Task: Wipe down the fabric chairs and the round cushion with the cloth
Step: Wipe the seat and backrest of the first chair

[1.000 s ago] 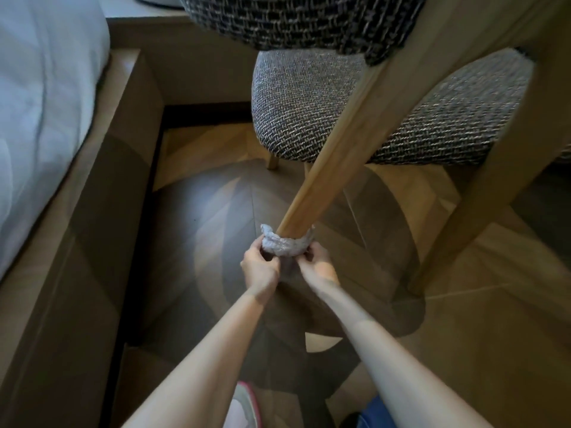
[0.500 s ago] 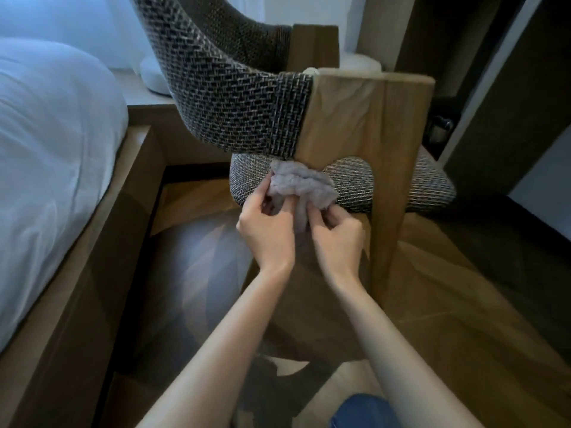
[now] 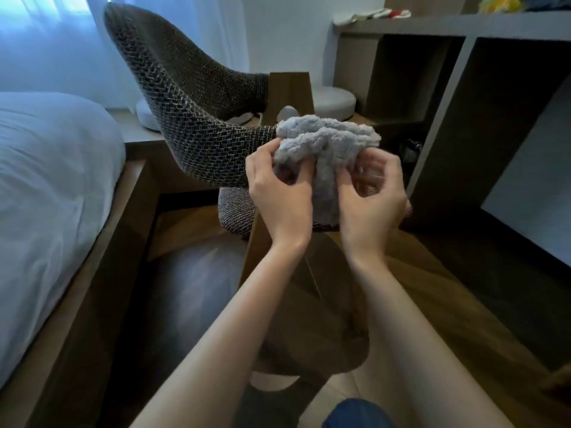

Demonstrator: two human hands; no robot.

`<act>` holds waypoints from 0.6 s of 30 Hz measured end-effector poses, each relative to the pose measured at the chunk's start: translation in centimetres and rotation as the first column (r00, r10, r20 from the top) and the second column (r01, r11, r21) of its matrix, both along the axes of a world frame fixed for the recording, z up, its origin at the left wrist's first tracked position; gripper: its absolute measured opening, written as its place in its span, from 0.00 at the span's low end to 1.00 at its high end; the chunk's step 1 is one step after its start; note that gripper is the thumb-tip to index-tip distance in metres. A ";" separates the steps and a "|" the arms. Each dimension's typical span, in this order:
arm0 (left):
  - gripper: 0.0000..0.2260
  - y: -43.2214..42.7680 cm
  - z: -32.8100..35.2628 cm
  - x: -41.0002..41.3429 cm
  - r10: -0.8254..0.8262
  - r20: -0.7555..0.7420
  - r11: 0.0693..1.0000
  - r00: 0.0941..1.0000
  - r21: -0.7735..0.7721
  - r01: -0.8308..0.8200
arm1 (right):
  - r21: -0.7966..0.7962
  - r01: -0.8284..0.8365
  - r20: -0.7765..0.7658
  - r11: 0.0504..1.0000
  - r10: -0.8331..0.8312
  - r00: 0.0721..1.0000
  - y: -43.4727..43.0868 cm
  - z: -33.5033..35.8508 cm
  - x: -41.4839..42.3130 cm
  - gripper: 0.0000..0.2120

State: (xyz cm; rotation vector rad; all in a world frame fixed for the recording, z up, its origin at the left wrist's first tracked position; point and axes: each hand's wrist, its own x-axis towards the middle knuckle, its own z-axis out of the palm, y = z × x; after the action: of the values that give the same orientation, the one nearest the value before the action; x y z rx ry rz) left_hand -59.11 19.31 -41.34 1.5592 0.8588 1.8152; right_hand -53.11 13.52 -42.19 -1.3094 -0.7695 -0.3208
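Observation:
A chair with a dark woven fabric back (image 3: 185,109) and wooden legs stands in front of me, seen from behind. Its fabric seat (image 3: 234,208) shows below the backrest. A fluffy grey cloth (image 3: 327,143) is bunched up in front of the chair's wooden rear post. My left hand (image 3: 281,193) and my right hand (image 3: 374,196) both grip the cloth from below, fingers dug into its folds. A white round cushion (image 3: 333,101) lies on the ledge behind the chair, partly hidden by the post.
A bed with white bedding (image 3: 46,186) and a wooden frame runs along the left. A dark wooden shelf unit (image 3: 457,97) stands at the right, with small items on top. A second white round pad (image 3: 146,115) sits behind the backrest. Wooden floor lies below.
My hands have risen with the cloth from the bottom of the chair leg to the top of the rear post. The view has tilted up from the floor.

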 end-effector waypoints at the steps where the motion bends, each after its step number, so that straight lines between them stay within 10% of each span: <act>1: 0.17 0.2 0.3 0.3 0.023 -0.010 1.000 1.000 0.015 -0.023 | -0.031 0.036 0.070 0.999 -0.034 0.997 0.6 0.5 0.5 0.13; 6: 0.13 1.8 -1.2 0.8 0.106 -0.166 0.991 0.981 0.101 -0.090 | -0.212 0.210 0.312 0.954 -0.138 0.940 2.4 -1.0 2.0 0.13; 12: 0.12 1.9 -5.7 0.4 0.071 -0.278 0.995 0.958 -0.051 -0.088 | -0.261 0.071 0.193 0.963 -0.020 0.981 1.9 -5.9 2.5 0.09; 18: 0.10 0.8 -0.4 0.4 0.056 -0.130 0.995 0.990 0.089 -0.045 | -0.100 0.125 0.238 0.987 -0.098 0.966 1.3 -0.8 2.8 0.10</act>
State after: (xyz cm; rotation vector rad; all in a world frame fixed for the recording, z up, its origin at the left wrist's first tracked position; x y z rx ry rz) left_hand -58.71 20.11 -41.79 1.7438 0.8986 1.8216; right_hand -50.35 14.86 -43.03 -1.4430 -0.9231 -0.5338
